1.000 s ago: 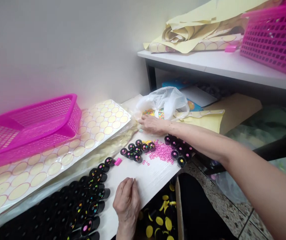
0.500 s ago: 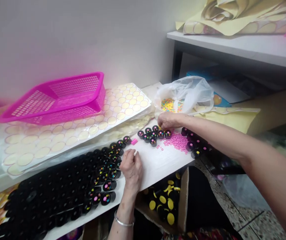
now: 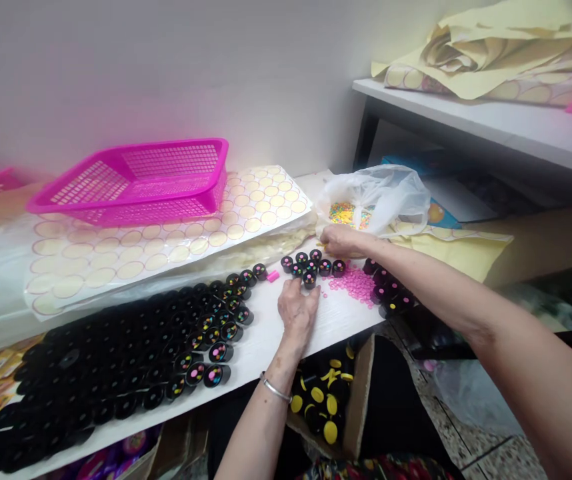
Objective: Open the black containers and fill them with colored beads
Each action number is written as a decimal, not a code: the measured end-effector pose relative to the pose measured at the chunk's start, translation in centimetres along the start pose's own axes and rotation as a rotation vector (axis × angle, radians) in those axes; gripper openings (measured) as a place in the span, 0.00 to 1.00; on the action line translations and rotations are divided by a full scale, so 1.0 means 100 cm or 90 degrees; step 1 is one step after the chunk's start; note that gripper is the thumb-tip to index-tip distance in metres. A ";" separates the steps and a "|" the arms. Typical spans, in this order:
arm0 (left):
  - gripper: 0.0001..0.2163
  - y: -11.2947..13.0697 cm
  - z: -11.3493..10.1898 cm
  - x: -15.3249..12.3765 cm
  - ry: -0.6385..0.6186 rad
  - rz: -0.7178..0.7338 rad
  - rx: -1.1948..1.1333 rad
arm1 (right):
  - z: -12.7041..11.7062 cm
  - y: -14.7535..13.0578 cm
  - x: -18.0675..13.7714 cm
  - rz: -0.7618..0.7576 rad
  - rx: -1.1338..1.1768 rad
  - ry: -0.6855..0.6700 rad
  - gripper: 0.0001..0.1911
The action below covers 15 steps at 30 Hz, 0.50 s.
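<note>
My left hand (image 3: 297, 312), with a silver bangle on its wrist, has its thumb and fingers at the sides of a small black cup (image 3: 309, 279) at the front of a little cluster. Colored bits and a pink piece show inside the cup. Beyond the cluster, my right hand (image 3: 342, 241) is closed in front of a clear plastic bag (image 3: 399, 193) of multicolored candy bits (image 3: 343, 213). Its fingertips point down and left, and what they hold is hidden. Loose pink pieces (image 3: 353, 285) lie below that hand.
Rows of black cups (image 3: 131, 360) cover the table's left side. A pink basket (image 3: 131, 193) sits on sticker sheets (image 3: 266, 207) by the wall. More black cups (image 3: 391, 293) stand to the right. Below the edge, a cardboard box (image 3: 359, 407) holds yellow-topped black pieces. A shelf (image 3: 466, 117) juts out at right.
My left hand has moved right and up, from beside the large rows to the front cup of the small cluster. My right hand stays by the bag. The view has shifted slightly.
</note>
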<state>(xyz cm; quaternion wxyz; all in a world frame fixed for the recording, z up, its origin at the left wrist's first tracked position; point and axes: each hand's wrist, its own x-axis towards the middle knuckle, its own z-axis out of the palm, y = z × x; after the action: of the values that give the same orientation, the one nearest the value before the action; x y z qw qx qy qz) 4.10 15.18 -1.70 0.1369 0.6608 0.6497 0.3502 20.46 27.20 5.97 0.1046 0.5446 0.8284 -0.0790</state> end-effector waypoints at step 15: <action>0.05 -0.032 -0.033 -0.028 0.004 -0.049 -0.111 | 0.085 -0.118 -0.114 0.023 0.012 0.125 0.16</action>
<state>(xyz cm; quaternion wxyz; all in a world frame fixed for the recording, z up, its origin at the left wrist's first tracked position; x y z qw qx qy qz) -0.20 11.95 -2.19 0.2053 0.6194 0.6421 0.4023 14.74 10.42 0.95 0.0194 0.5657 0.8238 -0.0312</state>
